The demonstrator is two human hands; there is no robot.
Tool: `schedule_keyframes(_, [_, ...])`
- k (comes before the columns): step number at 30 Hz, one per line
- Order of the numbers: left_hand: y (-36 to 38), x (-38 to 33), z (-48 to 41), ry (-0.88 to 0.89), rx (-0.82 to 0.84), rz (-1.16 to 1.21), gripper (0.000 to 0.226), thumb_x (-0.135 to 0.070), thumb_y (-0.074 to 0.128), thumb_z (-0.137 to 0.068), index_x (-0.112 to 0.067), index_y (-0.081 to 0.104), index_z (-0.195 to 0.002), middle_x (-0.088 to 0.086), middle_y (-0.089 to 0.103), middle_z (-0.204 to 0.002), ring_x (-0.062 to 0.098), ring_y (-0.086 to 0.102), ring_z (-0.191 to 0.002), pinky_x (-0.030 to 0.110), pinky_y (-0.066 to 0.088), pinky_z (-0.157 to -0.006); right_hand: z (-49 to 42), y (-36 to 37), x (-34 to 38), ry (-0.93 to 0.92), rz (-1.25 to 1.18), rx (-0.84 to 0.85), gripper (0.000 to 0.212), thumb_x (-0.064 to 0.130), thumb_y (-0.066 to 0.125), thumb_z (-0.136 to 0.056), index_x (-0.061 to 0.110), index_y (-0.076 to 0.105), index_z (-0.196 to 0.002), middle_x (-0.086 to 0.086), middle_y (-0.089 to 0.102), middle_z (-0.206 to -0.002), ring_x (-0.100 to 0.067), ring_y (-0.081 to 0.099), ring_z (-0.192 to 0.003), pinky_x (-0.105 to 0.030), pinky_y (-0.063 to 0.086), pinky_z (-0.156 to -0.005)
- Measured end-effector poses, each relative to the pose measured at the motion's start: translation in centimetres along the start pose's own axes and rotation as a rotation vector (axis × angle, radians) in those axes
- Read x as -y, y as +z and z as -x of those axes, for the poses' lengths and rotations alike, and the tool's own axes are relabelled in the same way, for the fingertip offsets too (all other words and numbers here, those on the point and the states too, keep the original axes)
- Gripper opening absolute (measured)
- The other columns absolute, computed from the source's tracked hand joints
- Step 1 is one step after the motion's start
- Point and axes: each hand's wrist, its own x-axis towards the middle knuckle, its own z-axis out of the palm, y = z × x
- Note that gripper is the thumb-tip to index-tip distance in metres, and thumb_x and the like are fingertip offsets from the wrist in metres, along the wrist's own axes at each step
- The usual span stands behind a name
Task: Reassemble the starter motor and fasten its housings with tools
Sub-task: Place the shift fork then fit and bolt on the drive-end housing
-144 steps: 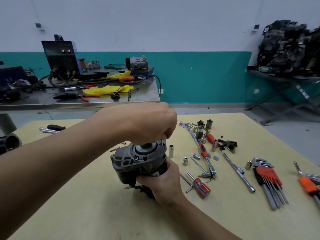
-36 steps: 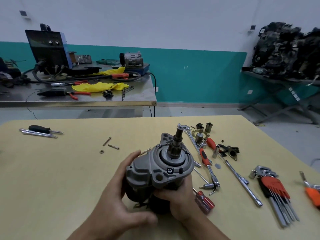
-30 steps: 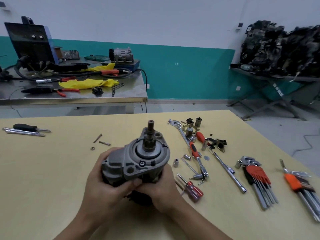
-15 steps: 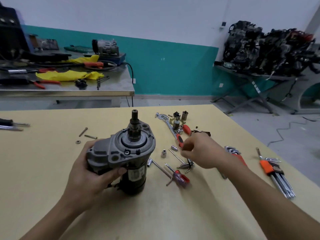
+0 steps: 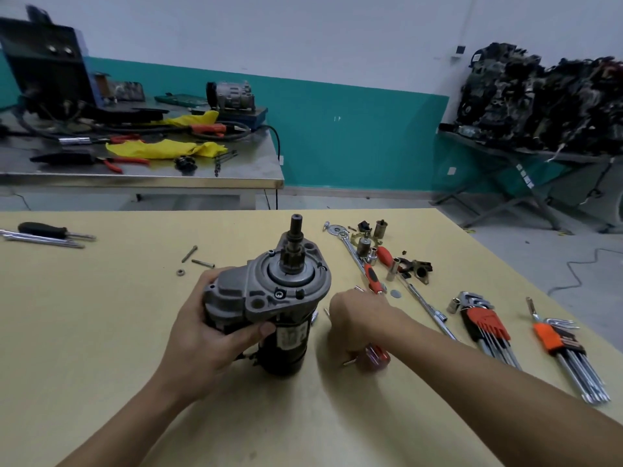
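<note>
The starter motor [image 5: 269, 298] stands on end on the yellow table [image 5: 101, 332], long axis vertical, its pinion shaft pointing straight up and the grey nose housing on top. The left hand [image 5: 205, 335] grips it from the left side, fingers wrapped behind the casting and the thumb pressed across the front just under the flange.

The right hand [image 5: 354, 318] is down on the table just beside the motor's right side, knuckles up, fingers curled toward the surface. It is blurred, so I cannot tell whether they have closed on anything. A red-handled screwdriver [image 5: 376, 355] lies right at the heel of that hand, partly under the wrist. An orange-gripped ratchet [image 5: 371, 274], sockets and a long extension bar [image 5: 428, 308] lie farther out the same way.

So every tool sits to the right of the motor, and the right hand is the nearer one. The screw heads on the housing face upward, so I'd judge any driver must come in from above, in line with the shaft, while the left hand keeps the body from twisting.

Two loose bolts [image 5: 202, 263] and a nut [image 5: 180, 272] lie beyond the left hand.
</note>
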Motion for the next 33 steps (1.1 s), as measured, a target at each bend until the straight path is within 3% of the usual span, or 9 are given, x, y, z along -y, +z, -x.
schedule_keyframes(8, [-0.1, 0.0, 0.1, -0.004, -0.005, 0.010, 0.057, -0.031, 0.087, -0.061, -0.045, 0.062, -0.110, -0.006, 0.074, -0.112, 0.009, 0.070, -0.104, 0.016, 0.055, -0.084, 1.1, -0.3, -1.7, 0.104, -0.255, -0.124, 0.031, 0.027, 0.072, -0.086, 0.007, 0.056, -0.070, -0.007, 0.056, -0.068, -0.022, 0.053, -0.056, -0.031, 0.042, -0.048])
schedule_keyframes(10, [-0.2, 0.1, 0.2, -0.008, -0.004, 0.015, 0.057, -0.031, 0.088, -0.061, -0.045, 0.062, -0.110, -0.005, 0.074, -0.113, 0.010, 0.071, -0.105, 0.017, 0.055, -0.084, 1.9, -1.2, -3.0, 0.081, -0.398, -0.214, 0.014, 0.017, 0.070, -0.086, 0.004, 0.068, -0.091, -0.012, 0.069, -0.077, -0.025, 0.064, -0.060, -0.036, 0.049, -0.053])
schedule_keyframes(12, [-0.1, 0.0, 0.3, -0.019, -0.008, 0.026, 0.057, -0.032, 0.088, -0.061, -0.045, 0.062, -0.110, -0.003, 0.074, -0.113, 0.011, 0.071, -0.104, 0.017, 0.056, -0.083, 3.5, -2.2, -4.3, 0.031, -0.635, -0.316, 0.020, 0.009, 0.067, -0.087, 0.018, 0.070, -0.105, -0.006, 0.074, -0.076, -0.017, 0.067, -0.056, -0.035, 0.055, -0.054])
schedule_keyframes(15, [0.0, 0.1, 0.2, -0.030, -0.012, 0.036, 0.057, -0.032, 0.089, -0.060, -0.044, 0.063, -0.109, -0.002, 0.074, -0.112, 0.013, 0.071, -0.103, 0.017, 0.055, -0.082, 6.1, -4.5, -5.7, -0.165, -1.183, -0.430, 0.019, 0.001, 0.064, -0.082, 0.013, 0.078, -0.083, -0.010, 0.072, -0.066, -0.018, 0.064, -0.049, -0.033, 0.050, -0.053])
schedule_keyframes(17, [-0.1, 0.1, 0.2, -0.036, -0.008, 0.034, 0.058, -0.032, 0.090, -0.060, -0.043, 0.063, -0.110, -0.001, 0.074, -0.114, 0.015, 0.071, -0.105, 0.019, 0.055, -0.084, 7.9, -6.0, -6.3, -0.441, -1.546, -0.310, 0.017, 0.008, 0.069, -0.073, 0.008, 0.080, -0.085, -0.017, 0.074, -0.074, -0.025, 0.070, -0.057, -0.030, 0.055, -0.054])
schedule_keyframes(19, [-0.1, 0.1, 0.2, -0.036, -0.007, 0.025, 0.059, -0.034, 0.090, -0.061, -0.043, 0.062, -0.112, -0.001, 0.073, -0.114, 0.016, 0.070, -0.106, 0.019, 0.055, -0.085, 9.1, -7.1, -6.2, -0.700, -1.716, -0.140, 0.031, 0.017, 0.084, -0.066, 0.007, 0.079, -0.094, -0.016, 0.076, -0.083, -0.028, 0.074, -0.066, -0.028, 0.060, -0.060])
schedule_keyframes(22, [0.0, 0.1, 0.2, -0.032, -0.009, 0.033, 0.059, -0.032, 0.090, -0.062, -0.041, 0.062, -0.113, -0.002, 0.073, -0.114, 0.015, 0.071, -0.106, 0.020, 0.055, -0.084, 9.5, -7.6, -4.2, -0.810, -1.600, -0.216, 0.029, 0.034, 0.088, -0.071, 0.014, 0.079, -0.091, -0.010, 0.075, -0.076, -0.018, 0.069, -0.056, -0.024, 0.054, -0.053])
schedule_keyframes(26, [0.1, 0.0, 0.1, -0.031, 0.006, 0.044, 0.059, -0.032, 0.091, -0.065, -0.039, 0.061, -0.116, 0.001, 0.072, -0.117, 0.019, 0.070, -0.109, 0.021, 0.055, -0.086, 9.0, -7.6, -1.0, -0.803, -1.355, -0.481, 0.018, 0.027, 0.064, -0.093, 0.014, 0.076, -0.089, -0.006, 0.071, -0.067, -0.010, 0.055, -0.046, -0.016, 0.042, -0.045])
schedule_keyframes(33, [0.1, 0.1, 0.1, -0.023, 0.010, 0.027, 0.060, -0.036, 0.091, -0.067, -0.036, 0.060, -0.118, 0.001, 0.072, -0.116, 0.021, 0.070, -0.109, 0.023, 0.056, -0.085, 8.2, -7.9, 1.4, -0.721, -1.115, -0.441, 0.023, 0.025, 0.046, -0.101, 0.023, 0.067, -0.091, 0.007, 0.065, -0.066, -0.004, 0.048, -0.054, -0.017, 0.040, -0.052])
